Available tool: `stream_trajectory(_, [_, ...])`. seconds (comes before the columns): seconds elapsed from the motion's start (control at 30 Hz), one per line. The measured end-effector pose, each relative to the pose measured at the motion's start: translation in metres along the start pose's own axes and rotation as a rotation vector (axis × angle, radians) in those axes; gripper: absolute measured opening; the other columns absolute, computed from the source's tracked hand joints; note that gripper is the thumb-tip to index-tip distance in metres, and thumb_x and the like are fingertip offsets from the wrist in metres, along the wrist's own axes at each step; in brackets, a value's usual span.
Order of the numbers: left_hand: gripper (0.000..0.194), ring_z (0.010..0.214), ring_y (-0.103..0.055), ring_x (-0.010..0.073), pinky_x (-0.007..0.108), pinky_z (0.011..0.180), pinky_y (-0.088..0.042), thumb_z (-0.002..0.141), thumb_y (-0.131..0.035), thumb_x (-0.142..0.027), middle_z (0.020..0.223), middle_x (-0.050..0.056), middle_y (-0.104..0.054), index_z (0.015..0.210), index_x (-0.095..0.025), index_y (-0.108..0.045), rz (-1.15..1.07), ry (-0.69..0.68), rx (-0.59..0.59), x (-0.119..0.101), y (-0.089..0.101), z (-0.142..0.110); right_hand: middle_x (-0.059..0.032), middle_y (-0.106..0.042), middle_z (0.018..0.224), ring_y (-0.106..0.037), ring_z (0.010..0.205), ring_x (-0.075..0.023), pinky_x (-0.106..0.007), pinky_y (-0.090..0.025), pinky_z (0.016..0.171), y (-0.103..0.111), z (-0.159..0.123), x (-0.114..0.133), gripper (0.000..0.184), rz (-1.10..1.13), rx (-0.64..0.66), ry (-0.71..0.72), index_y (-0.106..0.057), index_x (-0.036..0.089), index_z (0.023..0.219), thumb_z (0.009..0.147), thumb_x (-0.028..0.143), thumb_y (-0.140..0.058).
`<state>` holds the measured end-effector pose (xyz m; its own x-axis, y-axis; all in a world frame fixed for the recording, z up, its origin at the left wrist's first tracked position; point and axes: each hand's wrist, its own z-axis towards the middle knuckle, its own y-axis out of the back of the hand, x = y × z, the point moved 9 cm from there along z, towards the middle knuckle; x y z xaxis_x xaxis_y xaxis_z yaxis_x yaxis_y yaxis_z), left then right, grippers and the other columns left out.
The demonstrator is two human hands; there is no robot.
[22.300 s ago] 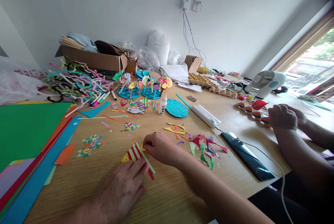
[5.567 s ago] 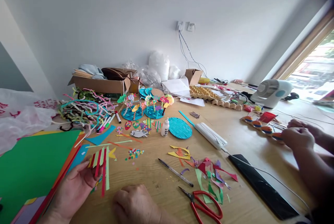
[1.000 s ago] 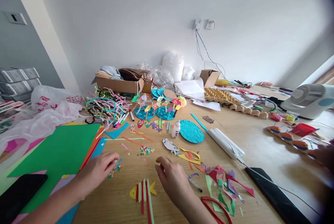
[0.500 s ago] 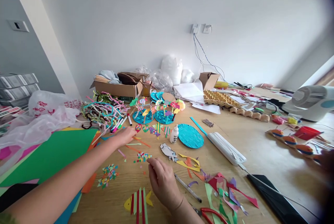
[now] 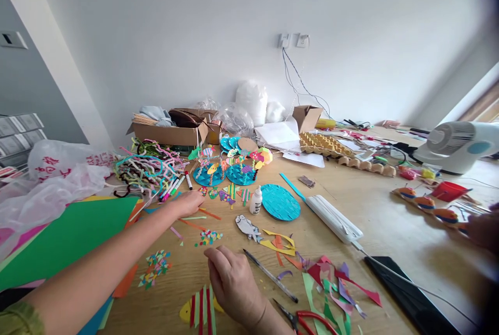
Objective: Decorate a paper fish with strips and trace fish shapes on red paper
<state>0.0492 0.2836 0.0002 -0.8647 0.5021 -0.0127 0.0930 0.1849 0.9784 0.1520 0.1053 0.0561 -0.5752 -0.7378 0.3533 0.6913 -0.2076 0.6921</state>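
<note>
My left hand [image 5: 191, 203] reaches forward, its fingers bent down together beside a small red paper fish [image 5: 202, 190]; what they hold, if anything, is hidden. Curled closed, my right hand [image 5: 236, 284] is over the tail end of a yellow paper fish [image 5: 186, 311] with red and green stripes. No object shows between its fingers. Paper dots [image 5: 209, 237] and a pile of small paper bits [image 5: 155, 268] lie between my arms. Several decorated fish, including a purple one [image 5: 226, 197], stretch toward a white glue bottle [image 5: 256, 201]. A pen [image 5: 271, 275] lies beside my right hand.
Red-handled pliers [image 5: 312, 321] and paper scraps [image 5: 343, 288] lie at right, near a black phone-like slab [image 5: 405, 293] and power strip [image 5: 334, 219]. A blue disc [image 5: 280, 202] sits mid-table. Green paper [image 5: 74, 236] covers the left. Another person's blurred hand [image 5: 483, 228] is far right.
My right hand has moved left and slightly down, from near the paper dots to over the yellow fish's tail. My left hand stays by the small fish. The view has shifted slightly.
</note>
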Motion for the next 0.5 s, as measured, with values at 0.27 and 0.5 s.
stream_trajectory(0.27, [0.029, 0.093, -0.059, 0.0199, 0.04, 0.078, -0.05, 0.088, -0.053, -0.032, 0.112, 0.007, -0.057, 0.113, -0.016, -0.053, -0.07, 0.017, 0.026, 0.016, 0.001, -0.001, -0.0031, -0.061, 0.073, -0.057, 0.059, -0.0143, -0.024, -0.037, 0.053, -0.001, 0.001, 0.0, 0.022, 0.021, 0.038, 0.0, -0.052, 0.018, 0.096, 0.086, 0.01, -0.034])
stream_trajectory(0.5, [0.028, 0.092, -0.059, 0.0197, 0.04, 0.078, -0.05, 0.088, -0.053, -0.032, 0.111, 0.007, -0.057, 0.111, -0.016, -0.054, -0.133, -0.032, 0.045, 0.033, 0.006, -0.017, -0.0036, -0.062, 0.075, -0.058, 0.062, -0.0139, -0.022, -0.038, 0.054, -0.005, 0.001, -0.003, 0.021, 0.029, 0.063, -0.013, -0.052, 0.018, 0.096, 0.086, 0.01, -0.035])
